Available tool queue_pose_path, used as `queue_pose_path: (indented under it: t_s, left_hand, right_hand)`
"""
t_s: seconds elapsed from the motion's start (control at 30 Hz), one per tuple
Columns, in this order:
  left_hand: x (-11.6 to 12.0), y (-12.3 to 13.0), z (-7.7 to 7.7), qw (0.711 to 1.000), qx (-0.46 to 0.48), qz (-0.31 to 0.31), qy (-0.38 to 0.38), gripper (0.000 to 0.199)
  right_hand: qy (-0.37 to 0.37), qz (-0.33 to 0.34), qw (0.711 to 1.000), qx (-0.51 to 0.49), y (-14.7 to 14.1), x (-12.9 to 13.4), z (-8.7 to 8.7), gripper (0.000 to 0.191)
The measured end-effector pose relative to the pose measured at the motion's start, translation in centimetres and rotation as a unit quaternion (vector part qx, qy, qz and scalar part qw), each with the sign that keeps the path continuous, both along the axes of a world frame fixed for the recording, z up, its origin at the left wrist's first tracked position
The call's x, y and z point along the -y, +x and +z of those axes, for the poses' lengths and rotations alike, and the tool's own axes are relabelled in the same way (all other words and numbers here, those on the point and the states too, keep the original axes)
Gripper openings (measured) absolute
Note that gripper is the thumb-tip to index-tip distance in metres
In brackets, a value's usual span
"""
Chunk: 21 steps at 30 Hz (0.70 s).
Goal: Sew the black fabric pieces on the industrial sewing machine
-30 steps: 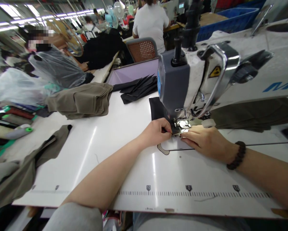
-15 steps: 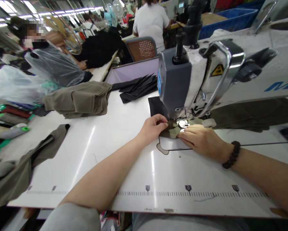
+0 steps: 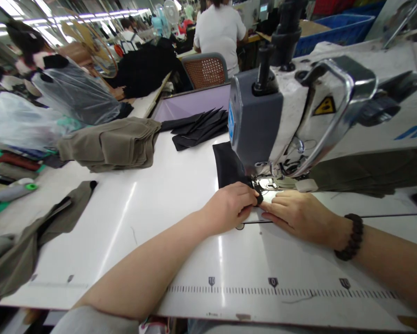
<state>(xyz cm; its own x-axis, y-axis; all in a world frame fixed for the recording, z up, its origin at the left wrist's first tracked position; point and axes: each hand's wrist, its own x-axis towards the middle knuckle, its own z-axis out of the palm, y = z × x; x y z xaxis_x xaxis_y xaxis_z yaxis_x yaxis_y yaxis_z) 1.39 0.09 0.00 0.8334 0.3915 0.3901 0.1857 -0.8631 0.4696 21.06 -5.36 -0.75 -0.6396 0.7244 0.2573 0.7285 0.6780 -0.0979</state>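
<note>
In the head view, my left hand is closed, its fingers curled over the near edge of a black fabric piece just left of the needle area. Across the machine bed from it, my right hand lies flat with fingers stretched towards the left, its fingertips close to the black edge. Both hands are in front of the sewing machine's head. Its lit presser foot is right above the fingertips. Part of the fabric is hidden under my left hand and the machine head.
Folded olive-brown pieces and black pieces lie further back on the white table. Olive fabric lies beneath the machine arm. At far left are thread cones and a draped olive piece. Other people sit beyond.
My left hand has come nearer and turned, its fingers now curled over the black edge. The olive fabric at the needle is no longer visible between my hands. The right hand has shifted slightly nearer.
</note>
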Motion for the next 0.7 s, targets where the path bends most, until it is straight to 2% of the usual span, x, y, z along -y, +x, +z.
queue_pose_path:
  t_s: [0.27,0.7]
  left_hand:
    - [-0.18,0.03,-0.47,0.999,-0.028,-0.015,0.023,0.014]
    - [-0.22,-0.19,-0.34,0.997,-0.056,-0.018,0.042,0.019]
  right_hand:
    - [0.016,0.018,1.0,-0.004,0.04,0.1,0.04,0.026]
    - [0.04,0.025,0.999,0.013,0.22,0.14,0.16,0.031]
